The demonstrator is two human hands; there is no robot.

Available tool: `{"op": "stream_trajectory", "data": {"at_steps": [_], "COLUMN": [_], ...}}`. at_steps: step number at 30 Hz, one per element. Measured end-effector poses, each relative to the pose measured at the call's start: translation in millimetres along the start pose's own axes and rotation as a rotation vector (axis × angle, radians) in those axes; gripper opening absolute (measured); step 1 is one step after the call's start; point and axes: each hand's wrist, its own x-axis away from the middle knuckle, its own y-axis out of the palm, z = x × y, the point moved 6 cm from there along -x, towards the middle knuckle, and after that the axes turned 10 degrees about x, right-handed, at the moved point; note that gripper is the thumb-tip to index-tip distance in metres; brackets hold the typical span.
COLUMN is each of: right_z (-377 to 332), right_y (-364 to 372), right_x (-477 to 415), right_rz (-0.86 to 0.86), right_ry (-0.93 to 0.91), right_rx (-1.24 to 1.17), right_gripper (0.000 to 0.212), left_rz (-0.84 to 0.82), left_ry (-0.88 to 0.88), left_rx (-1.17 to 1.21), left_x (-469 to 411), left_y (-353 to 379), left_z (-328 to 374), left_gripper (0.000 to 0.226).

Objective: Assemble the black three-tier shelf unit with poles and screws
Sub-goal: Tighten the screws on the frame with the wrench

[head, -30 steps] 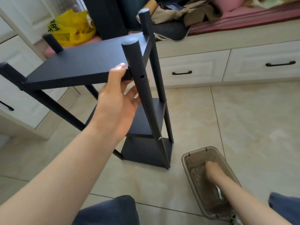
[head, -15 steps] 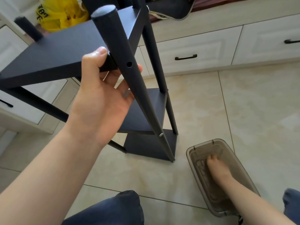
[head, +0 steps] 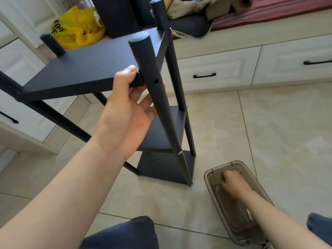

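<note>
The black three-tier shelf unit stands on the tiled floor, leaning toward me. My left hand grips the front corner of its top board, thumb on the board's edge and fingers behind the near pole. An empty screw hole shows in that pole at top-board level. A silver screw sits in the pole at the middle board, and another screw by the bottom board. My right hand reaches into a translucent grey box, fingers curled down; what they hold is hidden.
White drawers with black handles run along the back and left. A yellow bag and piled clothes lie on the bench behind the shelf. My knees in dark blue trousers are at the bottom edge.
My left hand has kept the same hold on the top corner while the view shifted. My right hand stays in the box, its fingers now curled nearer the far end.
</note>
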Motion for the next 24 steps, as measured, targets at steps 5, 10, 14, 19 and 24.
{"op": "stream_trajectory", "data": {"at_steps": [5, 10, 14, 19, 24], "right_z": [-12.1, -37.3, -76.4, -107.8, -123.3], "right_y": [-54.3, -147.6, -219.9, -275.6, -306.9], "right_x": [14.9, 28.6, 62.6, 118.6, 162.1], "right_rz": [-0.037, -0.121, -0.086, -0.023, 0.036], "right_ry": [-0.105, -0.201, -0.329, -0.487, -0.543], "right_rx": [-0.063, 0.004, -0.076, -0.266, -0.611], "right_gripper": [0.008, 0.004, 0.010, 0.007, 0.006], "left_rz": [-0.021, 0.028, 0.007, 0.013, 0.032], "left_ry": [-0.019, -0.049, -0.054, -0.047, -0.065], "left_rx": [0.019, 0.068, 0.069, 0.081, 0.071], "left_x": [1.4, 3.3, 4.3, 4.8, 4.2], "left_y": [-0.5, -2.0, -0.2, -2.0, -6.2], "left_z": [2.4, 1.8, 4.5, 3.8, 2.1], "left_gripper": [0.034, 0.021, 0.024, 0.026, 0.025]}}
